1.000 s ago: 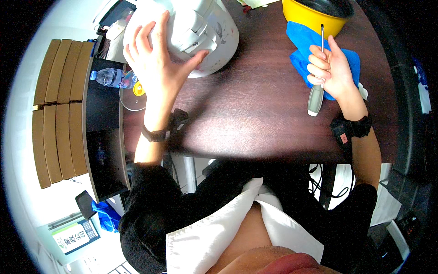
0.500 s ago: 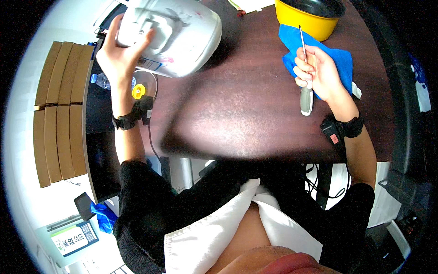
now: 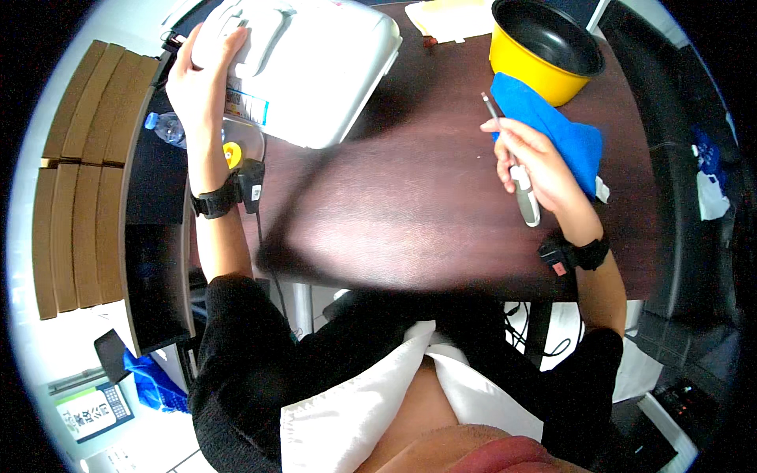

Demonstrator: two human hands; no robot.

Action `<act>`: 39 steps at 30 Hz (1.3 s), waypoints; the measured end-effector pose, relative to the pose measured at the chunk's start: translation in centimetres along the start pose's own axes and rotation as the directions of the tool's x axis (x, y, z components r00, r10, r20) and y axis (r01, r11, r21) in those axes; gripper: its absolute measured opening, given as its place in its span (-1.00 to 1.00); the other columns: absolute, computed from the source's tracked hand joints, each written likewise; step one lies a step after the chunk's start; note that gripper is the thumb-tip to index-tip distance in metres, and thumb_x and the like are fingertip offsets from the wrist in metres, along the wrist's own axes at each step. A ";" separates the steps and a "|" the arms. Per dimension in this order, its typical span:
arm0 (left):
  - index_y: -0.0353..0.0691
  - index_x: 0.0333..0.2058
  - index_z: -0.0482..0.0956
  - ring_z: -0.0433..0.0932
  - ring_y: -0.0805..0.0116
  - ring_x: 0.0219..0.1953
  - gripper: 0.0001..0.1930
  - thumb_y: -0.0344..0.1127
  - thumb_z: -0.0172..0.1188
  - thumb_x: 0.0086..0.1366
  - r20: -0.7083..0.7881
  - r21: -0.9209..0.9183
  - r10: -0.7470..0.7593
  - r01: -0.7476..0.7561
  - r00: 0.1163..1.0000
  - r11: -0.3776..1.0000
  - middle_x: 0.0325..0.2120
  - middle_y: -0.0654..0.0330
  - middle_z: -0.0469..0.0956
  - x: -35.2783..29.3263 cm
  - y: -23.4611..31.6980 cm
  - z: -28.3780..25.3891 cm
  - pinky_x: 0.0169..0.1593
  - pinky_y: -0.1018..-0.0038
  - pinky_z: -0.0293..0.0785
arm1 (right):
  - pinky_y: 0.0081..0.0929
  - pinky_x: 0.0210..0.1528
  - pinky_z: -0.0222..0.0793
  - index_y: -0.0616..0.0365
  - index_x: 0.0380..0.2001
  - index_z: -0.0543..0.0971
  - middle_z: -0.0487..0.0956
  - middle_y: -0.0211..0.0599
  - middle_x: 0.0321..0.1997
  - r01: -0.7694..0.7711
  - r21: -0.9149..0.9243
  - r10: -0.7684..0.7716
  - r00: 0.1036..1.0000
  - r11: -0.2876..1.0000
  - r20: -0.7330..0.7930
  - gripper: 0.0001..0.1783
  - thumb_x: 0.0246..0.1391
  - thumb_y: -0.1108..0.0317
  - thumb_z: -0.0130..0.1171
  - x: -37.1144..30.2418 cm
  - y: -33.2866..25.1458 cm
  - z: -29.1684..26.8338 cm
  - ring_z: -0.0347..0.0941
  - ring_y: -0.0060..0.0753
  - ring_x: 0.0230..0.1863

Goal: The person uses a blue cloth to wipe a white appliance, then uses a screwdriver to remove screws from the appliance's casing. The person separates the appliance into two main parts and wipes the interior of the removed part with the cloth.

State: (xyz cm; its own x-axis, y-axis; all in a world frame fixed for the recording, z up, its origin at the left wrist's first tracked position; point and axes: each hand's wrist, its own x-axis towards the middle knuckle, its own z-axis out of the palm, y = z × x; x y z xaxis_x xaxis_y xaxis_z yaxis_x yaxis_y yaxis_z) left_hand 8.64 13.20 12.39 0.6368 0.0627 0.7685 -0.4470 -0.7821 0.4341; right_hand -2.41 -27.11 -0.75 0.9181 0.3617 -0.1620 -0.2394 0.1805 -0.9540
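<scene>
My left hand (image 3: 201,83) grips the end of a bulky white appliance, apparently a rice cooker (image 3: 323,71), tilted at the table's far left. Its fingers and thumb spread over a raised part of the casing, and a label shows near the thumb. In my right hand (image 3: 532,158) is a screwdriver (image 3: 527,201) with a grey and white handle. Its thin metal shaft points away and slightly left, touching nothing. Behind that hand lies a crumpled blue cloth (image 3: 544,114). A yellow pot (image 3: 536,75) with a black inside stands just beyond the cloth.
Beside my left wrist are a plastic bottle (image 3: 167,130) and a round yellow piece (image 3: 232,155). Pale papers (image 3: 449,20) lie at the far edge of the dark wooden table (image 3: 378,197). Brown cartons (image 3: 83,181) stand at the left. A black cable runs from my left wristband.
The rice cooker has turned and shifted, showing more of its flat side. My right hand has come nearer and left with the screwdriver, whose shaft now leans left. The whole view has shifted slightly.
</scene>
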 end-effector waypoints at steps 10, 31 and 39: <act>-0.26 0.01 0.55 0.59 0.27 -0.24 -0.36 -0.07 0.40 -0.06 0.034 -0.049 0.071 -0.069 0.997 0.996 -0.30 0.03 0.61 0.3 8.1 1.2 -0.15 0.34 0.53 | -0.19 -0.37 0.41 0.14 -0.26 0.55 0.55 0.04 -0.44 0.333 -0.911 -0.504 0.846 0.244 0.174 -0.79 0.25 0.26 0.00 1.9 -6.4 3.8 0.50 0.11 -0.41; -0.43 -0.10 0.59 0.66 0.28 -0.44 -0.28 0.10 0.33 -0.11 -0.056 -0.097 0.479 -0.483 0.876 0.870 -0.40 -0.04 0.66 -1.2 10.5 3.6 -0.34 0.45 0.63 | -0.04 -0.39 0.35 0.18 -0.48 0.46 0.49 0.04 -0.56 0.277 -0.961 -0.339 0.903 -0.011 0.264 -0.79 0.17 0.31 -0.02 2.2 -9.6 3.0 0.49 0.15 -0.43; -0.44 -0.11 0.59 0.66 0.26 -0.42 -0.27 0.11 0.32 -0.12 -0.053 -0.057 0.498 -0.501 0.865 0.864 -0.39 -0.05 0.66 -0.9 8.9 5.1 -0.31 0.45 0.63 | -0.02 -0.41 0.35 0.18 -0.43 0.48 0.50 0.05 -0.54 0.261 -0.954 -0.358 0.913 0.146 0.195 -0.83 0.17 0.34 0.01 1.4 -7.9 2.9 0.48 0.18 -0.44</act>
State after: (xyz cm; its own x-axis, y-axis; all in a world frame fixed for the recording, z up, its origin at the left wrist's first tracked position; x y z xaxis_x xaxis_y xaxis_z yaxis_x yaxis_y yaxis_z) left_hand 7.30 2.97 13.14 0.2951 -0.3026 0.9063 -0.7409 -0.6714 0.0171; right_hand -0.14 -25.35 7.28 0.8624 0.4440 0.2432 0.5062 -0.7519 -0.4225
